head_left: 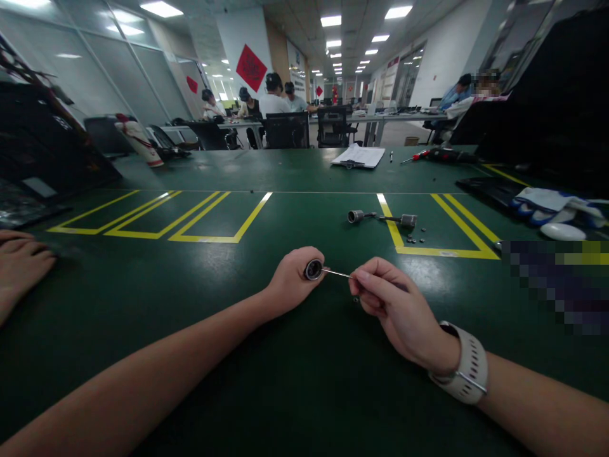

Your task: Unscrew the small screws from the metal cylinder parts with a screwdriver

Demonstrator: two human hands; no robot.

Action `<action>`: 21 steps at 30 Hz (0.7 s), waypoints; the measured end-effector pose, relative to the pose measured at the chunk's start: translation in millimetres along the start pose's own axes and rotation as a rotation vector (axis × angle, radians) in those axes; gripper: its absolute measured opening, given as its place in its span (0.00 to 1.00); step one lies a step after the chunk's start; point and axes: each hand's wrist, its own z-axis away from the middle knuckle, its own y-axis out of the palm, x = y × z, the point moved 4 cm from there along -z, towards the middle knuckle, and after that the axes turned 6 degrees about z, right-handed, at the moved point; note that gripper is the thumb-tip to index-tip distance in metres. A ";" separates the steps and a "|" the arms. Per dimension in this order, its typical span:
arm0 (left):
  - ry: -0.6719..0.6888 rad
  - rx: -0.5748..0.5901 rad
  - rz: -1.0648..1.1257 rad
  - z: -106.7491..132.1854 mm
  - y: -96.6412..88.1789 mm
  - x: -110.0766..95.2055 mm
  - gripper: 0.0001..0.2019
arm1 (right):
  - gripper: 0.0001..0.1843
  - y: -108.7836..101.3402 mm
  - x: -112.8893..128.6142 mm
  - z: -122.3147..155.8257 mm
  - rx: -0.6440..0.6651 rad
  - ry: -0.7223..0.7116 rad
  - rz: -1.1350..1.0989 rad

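Left hand [292, 282]: reaches in from the lower left, fingers curled around a dark cylindrical metal connector [313, 270], whose round open face points toward the wearer
Right hand [399, 311]: comes from the lower right, thumb and forefinger pinching a thin straight silvery metal rod [339, 273]
Rod tip: at the connector's right rim; whether it goes inside cannot be told
Right wrist: a pale perforated watch strap [471, 365] with a metal buckle
Beyond the hands: a dark cable with a grey metal cylinder at each end [408, 221] lies across yellow tape [391, 228], small shiny metal pieces [422, 240] beside it
Right side: blue-and-white fabric gloves [554, 204] behind a smooth white oval object [564, 232]
Far side: a clipboard with white papers [364, 154], near a red-and-black screwdriver [419, 156]
Left edge: another person's hand [23, 263] on the glossy green tabletop [304, 393]
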 end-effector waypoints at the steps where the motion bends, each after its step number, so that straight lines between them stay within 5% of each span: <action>1: -0.007 0.009 -0.027 -0.1 0.0 -0.4 0.07 | 0.07 -0.2 0.4 1.1 -0.005 -0.026 0.072; 6: 0.015 0.062 -0.135 0.2 0.8 -3.8 0.06 | 0.09 2.1 0.7 3.6 0.025 -0.061 0.283; 14: 0.030 0.018 -0.029 1.7 -1.1 -2.6 0.07 | 0.08 3.5 2.1 -1.7 0.023 0.111 -0.099; 21: 0.044 0.017 0.035 0.5 -0.9 -1.9 0.08 | 0.08 2.8 -1.3 -1.3 0.029 0.089 -0.106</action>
